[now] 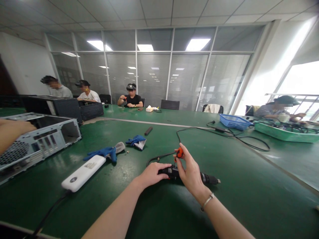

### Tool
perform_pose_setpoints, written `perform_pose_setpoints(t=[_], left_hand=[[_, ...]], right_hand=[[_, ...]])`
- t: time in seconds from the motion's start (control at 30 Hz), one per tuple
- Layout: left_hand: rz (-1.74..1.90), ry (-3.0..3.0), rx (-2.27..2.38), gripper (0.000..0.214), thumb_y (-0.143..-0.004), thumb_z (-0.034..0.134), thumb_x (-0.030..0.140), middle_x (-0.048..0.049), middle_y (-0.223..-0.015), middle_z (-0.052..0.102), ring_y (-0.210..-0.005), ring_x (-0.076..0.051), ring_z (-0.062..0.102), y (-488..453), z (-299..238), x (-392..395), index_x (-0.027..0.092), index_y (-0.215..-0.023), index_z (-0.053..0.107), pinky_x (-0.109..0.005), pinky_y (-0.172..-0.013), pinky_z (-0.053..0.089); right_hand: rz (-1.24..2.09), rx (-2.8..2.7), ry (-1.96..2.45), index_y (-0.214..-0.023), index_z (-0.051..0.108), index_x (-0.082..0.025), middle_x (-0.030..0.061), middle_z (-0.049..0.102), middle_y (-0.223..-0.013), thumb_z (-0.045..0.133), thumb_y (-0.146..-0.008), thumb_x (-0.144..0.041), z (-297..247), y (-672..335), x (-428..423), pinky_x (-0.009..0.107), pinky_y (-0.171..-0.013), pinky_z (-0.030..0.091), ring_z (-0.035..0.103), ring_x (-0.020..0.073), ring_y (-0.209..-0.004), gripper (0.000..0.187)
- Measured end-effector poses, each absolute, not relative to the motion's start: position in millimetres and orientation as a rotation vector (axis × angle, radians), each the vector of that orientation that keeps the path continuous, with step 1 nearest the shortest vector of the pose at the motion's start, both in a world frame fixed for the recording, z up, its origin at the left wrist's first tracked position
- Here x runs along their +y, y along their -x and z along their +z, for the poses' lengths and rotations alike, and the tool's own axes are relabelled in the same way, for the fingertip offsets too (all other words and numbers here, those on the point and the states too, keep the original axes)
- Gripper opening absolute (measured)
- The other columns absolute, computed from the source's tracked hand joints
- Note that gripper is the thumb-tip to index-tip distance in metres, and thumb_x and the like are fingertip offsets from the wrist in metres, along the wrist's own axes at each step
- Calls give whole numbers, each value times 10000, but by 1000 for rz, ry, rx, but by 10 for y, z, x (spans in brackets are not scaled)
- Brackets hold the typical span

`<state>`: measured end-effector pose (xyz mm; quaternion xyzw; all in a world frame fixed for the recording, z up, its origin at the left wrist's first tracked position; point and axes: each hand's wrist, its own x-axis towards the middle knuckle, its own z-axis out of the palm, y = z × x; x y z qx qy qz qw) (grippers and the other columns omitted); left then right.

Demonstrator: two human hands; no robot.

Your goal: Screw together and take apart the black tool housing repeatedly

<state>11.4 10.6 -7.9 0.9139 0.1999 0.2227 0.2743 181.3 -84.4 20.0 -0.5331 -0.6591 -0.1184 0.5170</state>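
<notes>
Two o'clock from our left hand (152,173), likely screwdriving.
It grips the tool (172,171); right hand (191,169) pinches screwdriver (179,152); twisting seems next.

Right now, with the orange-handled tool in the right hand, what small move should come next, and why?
Perhaps a slight twist of the orange-handled tool by the right hand: its lower end points down at the black device, which the left hand grips. Whether it touches is too small to tell.
</notes>
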Motion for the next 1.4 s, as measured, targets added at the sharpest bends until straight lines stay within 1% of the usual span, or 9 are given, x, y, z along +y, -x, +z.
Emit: perform_pose_setpoints(t=[0.13,0.33,0.53,0.67,0.93,1.07,1.2,1.3,1.4], left_hand=[[598,-2458,510,521,-785,695,268,-20,-1246,639,-1123,-214,603,-110,-71,96,267,-1289,567,-303,-1020,386],[603,-2384,641,626,-718,743,285,-54,-1221,650,-1096,-247,612,-65,-56,121,236,-1311,548,-334,-992,419],[606,-2290,691,375,-686,739,242,-53,-1016,710,-946,-224,656,-23,-29,156,183,-1048,662,-305,-869,488],[623,-2277,716,339,-666,748,230,-42,-958,704,-893,-206,653,-32,-26,141,166,-983,647,-291,-821,494],[665,-2380,722,268,-673,747,253,-20,-855,677,-770,-179,627,-44,-35,129,144,-884,623,-243,-692,467],[706,-2435,734,139,-721,646,157,-31,-864,690,-802,-193,639,-83,-129,173,143,-858,634,-243,-707,469],[707,-2454,733,139,-724,598,109,-36,-864,695,-789,-192,645,-110,-170,187,136,-852,645,-242,-701,470],[701,-2415,721,115,-711,623,119,-31,-831,690,-741,-180,637,-105,-135,170,126,-825,633,-236,-676,469],[696,-2398,716,117,-712,615,104,-30,-836,691,-755,-179,637,-94,-95,153,131,-825,624,-235,-691,474]], right_hand=[[-313,-1593,1283,-1449,269,-220,124,562,-1245,446,-923,-230,193,-1790,-844,414,-912,515,619,210,-1031,555],[-450,-1521,1316,-1384,394,-226,91,651,-1064,519,-907,-276,205,-1852,-847,376,-775,569,657,199,-851,496],[-389,-1411,1095,-1397,357,-213,93,666,-1051,594,-872,-212,108,-1786,-865,416,-859,561,675,210,-932,576],[-254,-1495,1008,-1378,363,-238,85,661,-1079,556,-891,-168,1,-1656,-842,402,-858,569,676,194,-954,529],[-354,-1683,1108,-1380,380,-263,78,650,-1105,495,-924,-180,-14,-1491,-782,380,-848,560,640,201,-990,478],[-324,-1844,1166,-1365,411,-249,111,580,-1194,478,-918,-158,119,-1371,-790,392,-873,530,591,219,-1048,461],[-351,-1839,1285,-1306,486,-247,96,605,-1035,501,-913,-199,223,-1307,-756,392,-779,538,608,220,-896,397],[-241,-1811,1279,-1357,424,-258,76,623,-1008,430,-930,-152,257,-1303,-733,343,-761,545,622,191,-861,440],[-162,-1784,1224,-1404,346,-262,88,601,-1132,396,-918,-107,255,-1300,-748,334,-837,539,617,188,-978,513]])
